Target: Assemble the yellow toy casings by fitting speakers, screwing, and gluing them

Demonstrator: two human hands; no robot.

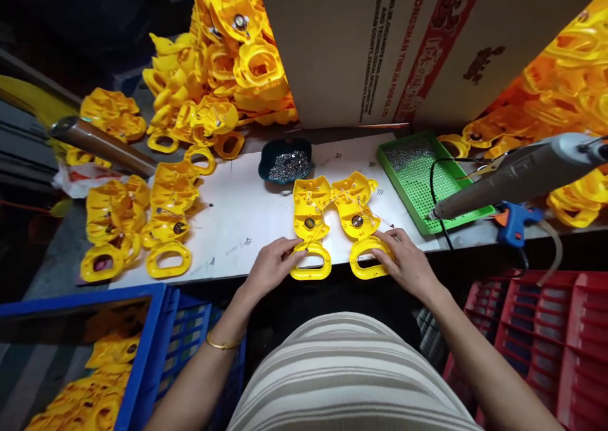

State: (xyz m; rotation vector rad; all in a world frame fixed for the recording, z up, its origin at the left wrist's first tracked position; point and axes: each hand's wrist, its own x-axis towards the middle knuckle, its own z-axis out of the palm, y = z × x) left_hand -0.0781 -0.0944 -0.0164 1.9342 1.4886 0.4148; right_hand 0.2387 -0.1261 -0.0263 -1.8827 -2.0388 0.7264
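Two yellow plastic toy shells lie side by side at the front edge of the white board, each with a looped handle, thin wires and a round dark part inside. My left hand (274, 264) grips the left shell (310, 204) by its handle, fingers and thumb at the left side of the loop. On the right shell (354, 204), my right hand (403, 260) is closed on the right side of the handle, thumb reaching into the loop. Both handles overhang the board's edge a little. Just behind the shells sits a dark bowl (266, 172) of small metal screws.
A green perforated tray (413, 196) holds small metal pieces. Over it hangs a grey cylindrical tool (503, 180); a blue glue gun (520, 224) lies beside it. Yellow shells (171, 203) are piled left and behind, near a large carton (342, 57). Blue (147, 348) and red crates (536, 329) flank me.
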